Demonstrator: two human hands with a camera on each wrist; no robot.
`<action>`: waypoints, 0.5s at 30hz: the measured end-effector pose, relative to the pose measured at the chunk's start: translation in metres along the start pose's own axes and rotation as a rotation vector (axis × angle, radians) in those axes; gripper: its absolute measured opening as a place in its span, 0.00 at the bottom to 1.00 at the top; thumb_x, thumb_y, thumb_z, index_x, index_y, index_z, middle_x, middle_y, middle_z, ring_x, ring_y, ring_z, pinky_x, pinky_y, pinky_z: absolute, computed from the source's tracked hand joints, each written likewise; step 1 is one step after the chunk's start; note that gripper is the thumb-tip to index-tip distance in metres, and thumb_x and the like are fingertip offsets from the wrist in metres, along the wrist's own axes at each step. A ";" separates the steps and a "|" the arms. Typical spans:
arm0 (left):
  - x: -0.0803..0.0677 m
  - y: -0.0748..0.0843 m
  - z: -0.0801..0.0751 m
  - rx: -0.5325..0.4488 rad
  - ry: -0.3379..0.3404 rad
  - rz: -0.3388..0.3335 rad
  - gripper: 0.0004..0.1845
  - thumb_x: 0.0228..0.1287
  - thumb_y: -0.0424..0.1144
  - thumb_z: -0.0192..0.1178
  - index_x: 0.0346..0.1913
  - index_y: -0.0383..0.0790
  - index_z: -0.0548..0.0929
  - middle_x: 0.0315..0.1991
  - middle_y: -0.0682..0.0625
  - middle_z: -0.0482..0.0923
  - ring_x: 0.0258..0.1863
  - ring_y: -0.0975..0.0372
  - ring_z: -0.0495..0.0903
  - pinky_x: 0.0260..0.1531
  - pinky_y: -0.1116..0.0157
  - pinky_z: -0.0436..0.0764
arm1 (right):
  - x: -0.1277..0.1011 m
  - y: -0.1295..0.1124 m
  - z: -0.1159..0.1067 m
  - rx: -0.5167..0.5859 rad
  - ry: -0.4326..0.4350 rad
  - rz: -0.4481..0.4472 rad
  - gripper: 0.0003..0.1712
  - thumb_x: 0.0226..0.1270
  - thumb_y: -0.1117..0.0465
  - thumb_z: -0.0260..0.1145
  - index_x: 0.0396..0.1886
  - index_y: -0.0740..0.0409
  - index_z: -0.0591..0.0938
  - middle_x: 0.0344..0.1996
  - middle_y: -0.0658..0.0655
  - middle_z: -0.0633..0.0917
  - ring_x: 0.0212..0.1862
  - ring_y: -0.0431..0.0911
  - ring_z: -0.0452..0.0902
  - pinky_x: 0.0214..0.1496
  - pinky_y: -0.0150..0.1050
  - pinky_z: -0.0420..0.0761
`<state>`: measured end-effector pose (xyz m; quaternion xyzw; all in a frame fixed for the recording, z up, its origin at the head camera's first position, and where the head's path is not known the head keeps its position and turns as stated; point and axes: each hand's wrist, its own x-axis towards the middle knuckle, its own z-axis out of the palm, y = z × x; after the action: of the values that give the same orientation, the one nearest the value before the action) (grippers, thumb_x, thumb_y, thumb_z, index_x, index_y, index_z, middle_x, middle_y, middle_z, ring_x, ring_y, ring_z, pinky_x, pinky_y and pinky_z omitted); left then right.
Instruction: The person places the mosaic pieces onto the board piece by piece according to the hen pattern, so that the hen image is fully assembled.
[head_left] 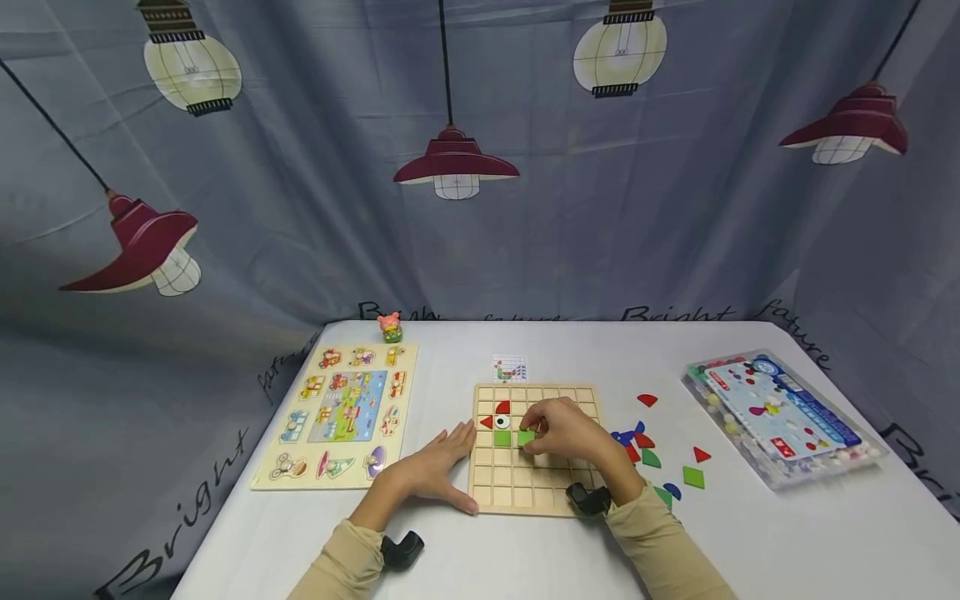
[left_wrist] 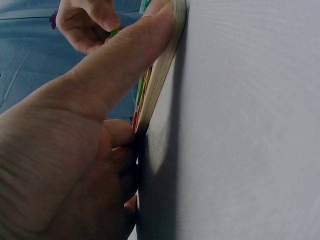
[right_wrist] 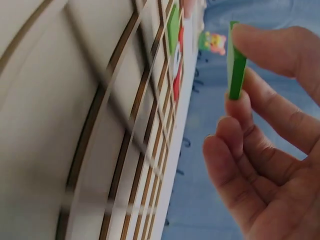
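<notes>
A wooden grid board (head_left: 536,492) lies on the white table. Red pieces (head_left: 501,408), an eye tile and a green square (head_left: 502,438) sit in its upper left cells. My right hand (head_left: 558,432) hovers over the board and pinches a green square tile (head_left: 526,437) between thumb and fingers; the right wrist view shows this tile (right_wrist: 235,62) held on edge above the grid (right_wrist: 125,130). My left hand (head_left: 438,467) lies flat beside the board's left edge, thumb (left_wrist: 135,50) pressed along the board's rim (left_wrist: 160,80).
Loose red, green and blue shape pieces (head_left: 660,458) are scattered right of the board. A picture puzzle board (head_left: 341,412) lies to the left, a small toy figure (head_left: 389,327) behind it. A pattern card (head_left: 509,367) lies beyond the grid. A clear plastic box (head_left: 780,417) sits far right.
</notes>
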<state>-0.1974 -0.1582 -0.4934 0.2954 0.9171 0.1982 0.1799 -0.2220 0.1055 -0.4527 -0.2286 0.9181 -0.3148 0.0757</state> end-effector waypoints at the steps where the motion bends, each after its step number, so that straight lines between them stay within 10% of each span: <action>1: 0.001 0.000 -0.001 0.002 0.003 0.006 0.66 0.44 0.64 0.72 0.76 0.32 0.47 0.79 0.41 0.40 0.80 0.53 0.39 0.79 0.51 0.43 | 0.002 -0.003 0.001 -0.008 -0.002 0.000 0.13 0.46 0.62 0.79 0.33 0.53 0.86 0.29 0.46 0.86 0.32 0.39 0.75 0.33 0.32 0.77; 15: 0.001 0.001 -0.001 0.016 -0.005 -0.028 0.68 0.42 0.68 0.71 0.77 0.35 0.47 0.79 0.43 0.40 0.80 0.55 0.40 0.79 0.54 0.44 | 0.014 -0.017 0.031 -0.069 -0.079 -0.085 0.11 0.47 0.64 0.78 0.32 0.58 0.87 0.27 0.49 0.85 0.30 0.38 0.74 0.32 0.33 0.77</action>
<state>-0.1980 -0.1576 -0.4923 0.2846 0.9222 0.1878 0.1825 -0.2195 0.0699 -0.4669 -0.2820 0.9142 -0.2766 0.0906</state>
